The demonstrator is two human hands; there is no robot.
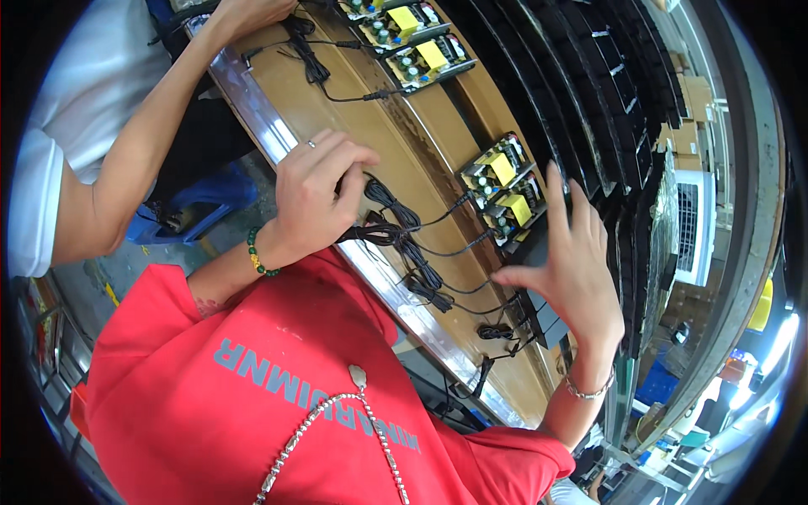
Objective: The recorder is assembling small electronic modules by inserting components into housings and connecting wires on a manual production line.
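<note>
My left hand [324, 195] is above the bench with fingers loosely curled and thumb apart from the index finger. Nothing shows between them. Beside it lie bundled black cables [402, 240], whose leads run to two circuit boards with yellow transformers [508, 194]. My right hand [576, 265] is open, thumb and fingers spread wide, just right of those boards. Partly behind its thumb and wrist is a flat black case [547, 320]. A small coiled cable [495, 332] lies near it.
Two more boards [417, 46] with cables lie farther up the brown bench [337, 126]. Another person's arm [139, 160] reaches in at upper left. Stacked black trays [564, 93] stand along the far side. A blue stool [202, 210] is below the bench's near edge.
</note>
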